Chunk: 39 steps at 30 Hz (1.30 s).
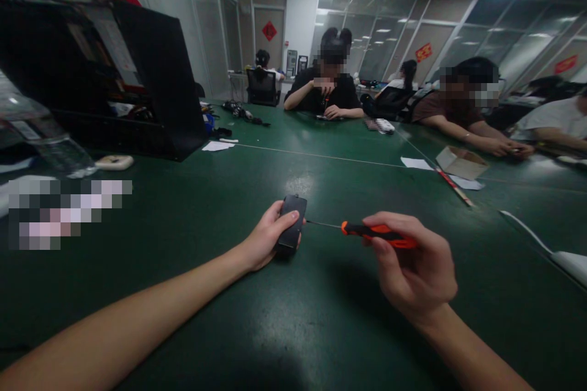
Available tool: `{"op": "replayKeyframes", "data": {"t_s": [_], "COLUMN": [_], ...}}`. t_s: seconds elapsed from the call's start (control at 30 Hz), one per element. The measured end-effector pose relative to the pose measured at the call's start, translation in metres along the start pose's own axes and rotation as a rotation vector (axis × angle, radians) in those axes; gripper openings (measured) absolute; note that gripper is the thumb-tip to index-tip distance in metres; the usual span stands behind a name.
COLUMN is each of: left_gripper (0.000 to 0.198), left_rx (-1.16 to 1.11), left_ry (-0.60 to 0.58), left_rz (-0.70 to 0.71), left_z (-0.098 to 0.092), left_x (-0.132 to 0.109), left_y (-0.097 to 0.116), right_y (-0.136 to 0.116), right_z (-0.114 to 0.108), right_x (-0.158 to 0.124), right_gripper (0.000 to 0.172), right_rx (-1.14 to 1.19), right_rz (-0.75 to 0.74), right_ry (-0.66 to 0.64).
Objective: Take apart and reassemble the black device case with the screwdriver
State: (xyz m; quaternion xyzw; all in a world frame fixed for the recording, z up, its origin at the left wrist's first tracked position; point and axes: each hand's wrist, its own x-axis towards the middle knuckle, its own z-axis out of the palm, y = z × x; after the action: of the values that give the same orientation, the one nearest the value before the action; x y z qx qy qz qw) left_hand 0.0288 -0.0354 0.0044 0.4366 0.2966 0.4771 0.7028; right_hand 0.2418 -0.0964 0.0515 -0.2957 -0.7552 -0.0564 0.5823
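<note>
My left hand (270, 233) is wrapped round a small black box-shaped device (291, 233), its thumb lying across the upper face. The device is held just over the green table (202, 317). In my right hand (419, 263) is a screwdriver (383, 233) with an orange and black handle, gripped by the fingertips. Its thin shaft points left, and the tip meets or nearly meets the right side of the device. Whether the tip sits in a screw is too small to tell.
A large black open case (169, 85) stands at the left, beside a clear plastic bottle (55, 134). A small cardboard box (462, 163), papers (416, 163) and a red-and-white stick (454, 187) lie to the right. Co-workers (323, 88) sit across the table.
</note>
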Motion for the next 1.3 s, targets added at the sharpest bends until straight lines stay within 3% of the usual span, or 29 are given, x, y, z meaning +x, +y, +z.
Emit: {"op": "replayKeyframes", "data": {"t_s": [0.33, 0.7, 0.83, 1.0, 1.3], "left_gripper": [0.039, 0.042, 0.044, 0.044, 0.043], "left_rx": [0.081, 0.063, 0.056, 0.050, 0.066], "left_ry": [-0.012, 0.020, 0.023, 0.024, -0.006], "left_rz": [0.043, 0.025, -0.002, -0.008, 0.015], "left_z": [-0.002, -0.003, -0.001, 0.000, -0.001], "left_x": [0.001, 0.001, 0.001, 0.001, 0.000], "left_y": [-0.003, -0.005, -0.003, 0.000, -0.002], "right_y": [-0.011, -0.014, -0.009, 0.001, 0.006], "right_z": [0.001, -0.003, 0.002, 0.010, 0.011], "right_x": [0.002, 0.005, 0.004, -0.003, -0.005], "right_gripper": [0.041, 0.041, 0.041, 0.046, 0.045], "right_rx": [0.087, -0.016, -0.023, 0.003, -0.006], "right_rz": [0.002, -0.081, -0.135, -0.026, 0.004], "right_ry": [-0.116, -0.175, -0.116, 0.043, 0.082]}}
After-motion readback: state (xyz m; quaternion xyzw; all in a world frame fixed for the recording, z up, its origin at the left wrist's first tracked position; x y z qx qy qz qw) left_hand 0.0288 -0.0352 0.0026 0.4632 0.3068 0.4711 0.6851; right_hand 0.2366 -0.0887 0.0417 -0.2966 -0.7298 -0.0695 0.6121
